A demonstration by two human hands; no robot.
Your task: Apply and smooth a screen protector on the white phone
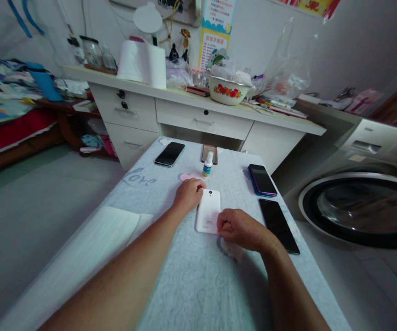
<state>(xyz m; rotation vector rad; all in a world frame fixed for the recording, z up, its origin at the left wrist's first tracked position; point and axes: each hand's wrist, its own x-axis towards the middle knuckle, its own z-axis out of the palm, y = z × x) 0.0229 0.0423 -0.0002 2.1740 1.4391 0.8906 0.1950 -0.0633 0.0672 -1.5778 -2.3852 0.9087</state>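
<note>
White phone, back up w/ cam at far end, flat on cloth-covered tbl.

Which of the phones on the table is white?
The one between the two hands, with the left hand at its top: the white phone. The others look dark.

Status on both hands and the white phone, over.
Left hand at white phone, upper left corner. Right hand at lower right corner. Phone lies camera side up. White bottle stands just beyond.
</note>
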